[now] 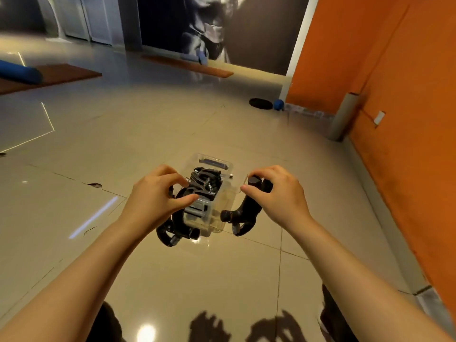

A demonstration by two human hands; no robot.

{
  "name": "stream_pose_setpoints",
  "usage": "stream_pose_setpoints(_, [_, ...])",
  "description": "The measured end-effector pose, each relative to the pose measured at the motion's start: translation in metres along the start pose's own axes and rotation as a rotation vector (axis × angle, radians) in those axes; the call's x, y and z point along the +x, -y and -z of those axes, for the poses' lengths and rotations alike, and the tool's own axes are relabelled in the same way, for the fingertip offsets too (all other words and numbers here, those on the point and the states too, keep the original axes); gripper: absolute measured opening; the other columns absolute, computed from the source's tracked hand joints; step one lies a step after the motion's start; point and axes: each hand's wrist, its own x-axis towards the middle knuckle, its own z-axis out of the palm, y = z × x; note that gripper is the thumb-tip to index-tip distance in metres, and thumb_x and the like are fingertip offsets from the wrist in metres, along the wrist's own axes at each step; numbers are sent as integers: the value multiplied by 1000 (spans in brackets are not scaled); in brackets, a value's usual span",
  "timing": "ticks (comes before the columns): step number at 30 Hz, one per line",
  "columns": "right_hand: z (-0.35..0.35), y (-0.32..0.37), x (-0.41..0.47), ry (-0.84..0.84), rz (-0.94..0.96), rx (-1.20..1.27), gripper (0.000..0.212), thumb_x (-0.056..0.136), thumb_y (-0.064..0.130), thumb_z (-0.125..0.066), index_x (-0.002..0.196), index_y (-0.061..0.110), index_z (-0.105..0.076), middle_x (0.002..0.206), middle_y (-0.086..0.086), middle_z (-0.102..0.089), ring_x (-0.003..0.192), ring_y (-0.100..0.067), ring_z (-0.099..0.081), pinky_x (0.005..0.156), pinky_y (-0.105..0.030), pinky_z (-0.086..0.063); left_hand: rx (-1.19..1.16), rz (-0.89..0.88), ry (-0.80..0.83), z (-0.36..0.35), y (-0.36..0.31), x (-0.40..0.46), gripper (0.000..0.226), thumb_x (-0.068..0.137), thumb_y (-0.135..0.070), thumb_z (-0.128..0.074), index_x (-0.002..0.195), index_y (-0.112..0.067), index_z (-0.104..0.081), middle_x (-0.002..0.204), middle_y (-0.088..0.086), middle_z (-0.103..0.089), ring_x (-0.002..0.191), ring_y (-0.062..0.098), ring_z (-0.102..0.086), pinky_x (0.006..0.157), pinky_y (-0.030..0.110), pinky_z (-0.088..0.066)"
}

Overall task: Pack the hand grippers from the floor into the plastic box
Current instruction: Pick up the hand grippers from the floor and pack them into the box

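- Pinching a black hand gripper [243,208] by its handle top, the right hand [278,191] holds it just right of the plastic box [222,193].
- Left hand [158,193] curls its fingers around another gripper [177,225] at the box's left edge.
- Between both grips, more grippers [203,180] lie piled inside the clear box on the floor [148,134].
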Motion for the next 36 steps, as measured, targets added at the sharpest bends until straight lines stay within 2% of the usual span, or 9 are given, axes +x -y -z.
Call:
stream_pose_setpoints(4, [-23,-51,31,23,-52,-18,16,84,43,-62,96,32,-62,100,10,-59,93,-14,-53,76,-28,-42,50,40,27,-36,12,34,29,74,-47,-71,88,-22,-70,95,-10,-53,78,8,-50,62,21,-36])
stream_pose_setpoints(7, [-28,-81,47,45,-97,-14,15,83,42,-62,92,30,-60,96,9,-59,90,-14,-53,73,-28,-42,30,84,35,-60,14,55,29,74,-44,-72,89,-19,-72,94,-9,-55,77,9,-51,61,15,-35])
stream_pose_setpoints(11, [-30,-106,75,128,-116,-13,13,83,41,-64,91,31,-60,95,10,-57,85,-10,-51,67,-22,-37,-18,183,7,-80,19,74,33,73,-46,-70,92,-20,-72,94,-9,-56,79,9,-53,66,24,-45])
stream_pose_setpoints(14, [-37,-114,102,179,-87,-8,14,83,40,-65,92,29,-60,95,9,-57,84,-9,-50,64,-18,-35,-7,219,-18,-82,23,90,33,72,-47,-71,92,-20,-72,96,-8,-57,83,9,-52,65,21,-40])
stream_pose_setpoints(21, [-70,-112,172,263,11,-85,20,85,48,-60,92,30,-58,90,9,-59,83,-15,-53,61,-27,-40,145,246,-76,-65,21,106,42,73,-48,-71,102,-17,-68,104,-2,-59,86,11,-50,72,28,-46])
stream_pose_setpoints(24, [-84,-107,193,338,78,-105,21,84,49,-60,91,29,-57,88,7,-61,80,-15,-54,56,-26,-35,207,321,-122,-60,24,100,40,74,-50,-69,100,-19,-68,105,-3,-59,86,9,-47,70,24,-39])
stream_pose_setpoints(26, [-93,-108,202,391,103,-85,22,84,48,-61,91,28,-58,87,7,-61,79,-15,-56,58,-27,-39,245,394,-137,-60,27,98,39,75,-51,-69,99,-20,-68,106,-3,-59,85,9,-47,69,24,-39])
stream_pose_setpoints(31, [-112,-142,221,540,136,-54,23,81,48,-64,87,27,-58,78,11,-59,75,-12,-57,65,-29,-48,301,474,-203,-89,16,117,33,77,-47,-69,95,-19,-68,107,0,-59,87,12,-44,70,27,-35])
stream_pose_setpoints(36, [-138,-193,262,687,185,-22,28,81,51,-65,94,27,-60,82,11,-60,78,-10,-58,66,-27,-46,260,612,-241,-153,12,154,36,76,-51,-66,95,-20,-68,101,-7,-52,92,13,-50,75,27,-43])
